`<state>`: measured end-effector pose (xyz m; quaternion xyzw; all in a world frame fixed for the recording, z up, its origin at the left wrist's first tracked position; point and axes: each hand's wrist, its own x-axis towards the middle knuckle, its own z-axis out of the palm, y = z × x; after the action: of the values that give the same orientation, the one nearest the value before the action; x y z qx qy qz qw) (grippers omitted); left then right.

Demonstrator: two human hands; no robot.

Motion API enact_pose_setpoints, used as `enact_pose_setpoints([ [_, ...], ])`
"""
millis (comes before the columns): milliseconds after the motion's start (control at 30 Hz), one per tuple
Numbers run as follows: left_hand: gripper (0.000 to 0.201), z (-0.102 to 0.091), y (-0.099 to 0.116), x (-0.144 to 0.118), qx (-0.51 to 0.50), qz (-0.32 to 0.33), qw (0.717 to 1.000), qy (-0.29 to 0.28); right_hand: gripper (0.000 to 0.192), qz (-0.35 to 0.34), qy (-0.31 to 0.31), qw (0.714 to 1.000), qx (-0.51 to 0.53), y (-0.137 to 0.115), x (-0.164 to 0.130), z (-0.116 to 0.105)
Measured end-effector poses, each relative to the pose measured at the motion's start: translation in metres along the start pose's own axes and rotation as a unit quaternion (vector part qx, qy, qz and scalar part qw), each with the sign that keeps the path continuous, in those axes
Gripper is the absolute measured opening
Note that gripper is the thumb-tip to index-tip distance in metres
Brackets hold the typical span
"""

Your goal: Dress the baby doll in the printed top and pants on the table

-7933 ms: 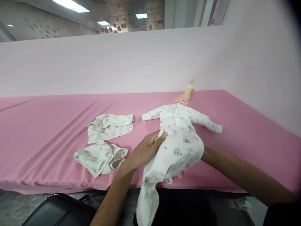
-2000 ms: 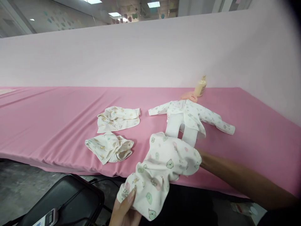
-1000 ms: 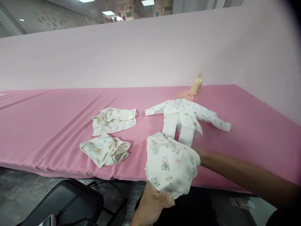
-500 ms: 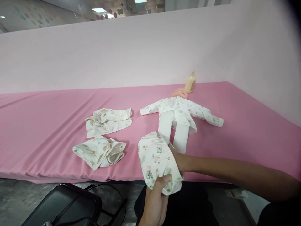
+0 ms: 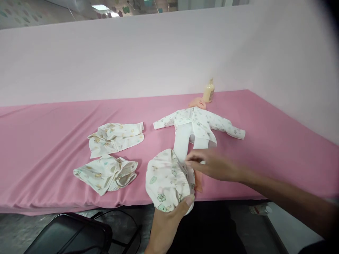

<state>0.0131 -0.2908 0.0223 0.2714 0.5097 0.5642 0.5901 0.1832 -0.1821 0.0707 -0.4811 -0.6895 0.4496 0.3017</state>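
My left hand (image 5: 172, 220) grips the lower edge of a soft white baby cap (image 5: 166, 180) printed with small green animals, thumb on top. The cap's gathered elastic rim faces right. My right hand (image 5: 205, 163) is just right of that rim, above the doll's legs, its fingers curled together and slightly blurred; what they hold, if anything, I cannot make out. Beneath lies a doll in a printed white baby jacket (image 5: 198, 123) and white leggings (image 5: 182, 139), feet toward me. One bare doll foot (image 5: 198, 181) shows beside the cap.
Two printed baby garments lie on the left: an upper one (image 5: 116, 137) and a folded lower one (image 5: 106, 174). A lotion bottle (image 5: 208, 92) stands by the doll's head (image 5: 197, 103). A pink cloth (image 5: 50, 141) covers the table. A black chair (image 5: 71, 233) stands in front.
My right hand has come out from the cap's opening and moved up beside the rim. The cap has turned and shifted slightly left in my left hand, exposing the doll's foot.
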Motion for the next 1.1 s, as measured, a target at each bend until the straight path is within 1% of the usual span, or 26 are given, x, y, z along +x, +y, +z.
enact_pose_setpoints([
  [33, 0.049, 0.000, 0.003, -0.001, 0.036, 0.006, 0.999, 0.026, 0.019, 0.011, 0.017, 0.999, -0.030, 0.009, -0.009, -0.005],
  [67, 0.045, 0.001, 0.005, -0.002, 0.059, 0.017, 0.997, 0.046, 0.023, 0.038, 0.031, 0.998, -0.037, 0.019, -0.016, -0.010],
  [100, 0.040, 0.002, 0.006, -0.002, 0.068, 0.031, 0.996, 0.055, 0.027, 0.079, 0.027, 0.996, -0.022, 0.028, -0.023, -0.013],
  [167, 0.029, 0.004, 0.006, 0.000, 0.046, 0.059, 0.997, 0.038, 0.033, 0.171, -0.002, 0.983, 0.068, 0.042, -0.033, -0.013],
  [200, 0.026, 0.005, 0.005, 0.001, 0.020, 0.069, 0.997, 0.020, 0.036, 0.204, -0.014, 0.970, 0.128, 0.046, -0.036, -0.011],
  [233, 0.024, 0.006, 0.004, 0.003, -0.009, 0.078, 0.997, 0.004, 0.037, 0.222, -0.016, 0.956, 0.189, 0.049, -0.039, -0.007],
  [267, 0.024, 0.007, 0.002, 0.005, -0.035, 0.087, 0.996, -0.009, 0.036, 0.225, -0.010, 0.942, 0.248, 0.050, -0.040, -0.002],
  [367, 0.027, 0.010, -0.002, 0.010, -0.077, 0.109, 0.991, -0.031, 0.030, 0.189, 0.005, 0.903, 0.386, 0.046, -0.042, 0.014],
  [400, 0.029, 0.011, -0.003, 0.010, -0.088, 0.114, 0.989, -0.037, 0.028, 0.178, 0.004, 0.894, 0.411, 0.044, -0.042, 0.018],
  [467, 0.029, 0.012, -0.005, 0.011, -0.118, 0.111, 0.986, -0.038, 0.028, 0.165, 0.006, 0.885, 0.435, 0.041, -0.043, 0.021],
  [533, 0.023, 0.015, -0.005, 0.009, -0.144, 0.088, 0.985, -0.020, 0.028, 0.157, 0.011, 0.886, 0.436, 0.038, -0.042, 0.020],
  [600, 0.014, 0.019, -0.005, 0.005, -0.161, 0.042, 0.986, -0.001, 0.030, 0.143, 0.012, 0.889, 0.436, 0.035, -0.040, 0.017],
  [633, 0.017, 0.022, -0.004, 0.003, -0.169, 0.014, 0.985, 0.006, 0.030, 0.137, 0.013, 0.890, 0.435, 0.034, -0.039, 0.016],
  [700, 0.041, 0.030, -0.001, -0.003, -0.190, -0.029, 0.981, 0.015, 0.032, 0.130, 0.018, 0.893, 0.430, 0.031, -0.037, 0.015],
  [767, 0.061, 0.038, 0.003, -0.010, -0.208, -0.045, 0.977, 0.019, 0.033, 0.131, 0.022, 0.896, 0.423, 0.029, -0.035, 0.016],
  [800, 0.067, 0.041, 0.006, -0.012, -0.213, -0.049, 0.976, 0.020, 0.033, 0.132, 0.026, 0.898, 0.419, 0.028, -0.034, 0.017],
  [867, 0.072, 0.044, 0.011, -0.016, -0.220, -0.056, 0.974, 0.016, 0.031, 0.135, 0.034, 0.903, 0.406, 0.027, -0.034, 0.020],
  [967, 0.068, 0.043, 0.015, -0.017, -0.226, -0.079, 0.971, 0.006, 0.028, 0.149, 0.044, 0.916, 0.370, 0.026, -0.034, 0.022],
  [1100, 0.068, 0.042, 0.017, -0.011, -0.237, -0.104, 0.966, -0.017, 0.031, 0.155, 0.036, 0.937, 0.311, 0.027, -0.035, 0.020],
])
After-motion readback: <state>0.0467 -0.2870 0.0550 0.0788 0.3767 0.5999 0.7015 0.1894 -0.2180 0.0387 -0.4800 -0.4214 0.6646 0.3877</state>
